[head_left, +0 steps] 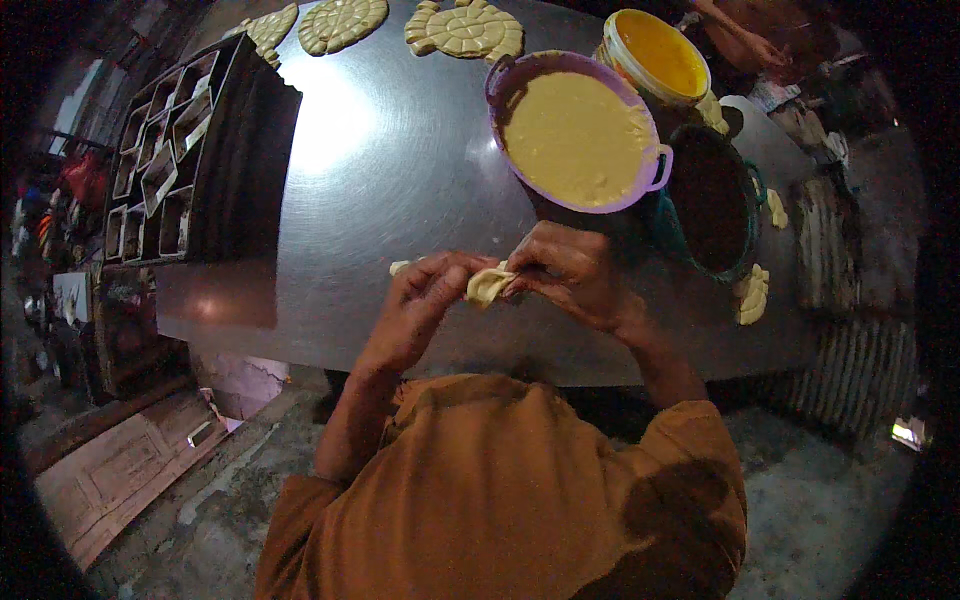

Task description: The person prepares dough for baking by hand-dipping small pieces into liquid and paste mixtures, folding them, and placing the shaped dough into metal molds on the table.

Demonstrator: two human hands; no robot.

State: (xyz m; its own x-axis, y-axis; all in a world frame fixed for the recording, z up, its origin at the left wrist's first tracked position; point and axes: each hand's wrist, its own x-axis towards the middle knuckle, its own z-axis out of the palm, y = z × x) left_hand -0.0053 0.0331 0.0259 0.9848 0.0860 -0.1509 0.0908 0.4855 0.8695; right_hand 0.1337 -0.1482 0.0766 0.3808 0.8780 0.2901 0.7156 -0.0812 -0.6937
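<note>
A small piece of pale dough [489, 286], folded and cupped in shape, is held just above the metal table [390, 190]. My left hand [425, 292] pinches its left side with thumb and fingers. From the other side, the fingertips of my right hand [572, 272] are closed on its edge. Another bit of dough [399, 267] shows past my left fingers, mostly covered by the hand. Beyond my hands stands a purple two-handled basin [652, 172] with a pale yellow, soft mass [575, 130] in it.
A green basin [672, 232] with a dark inside stands right of the purple one. Behind is a white bucket [612, 38] of orange-yellow contents. Shaped dough pieces [465, 30] lie along the far edge, others [752, 295] at right. A compartmented wooden rack [165, 150] stands left. Another person's hand [762, 50] shows far right.
</note>
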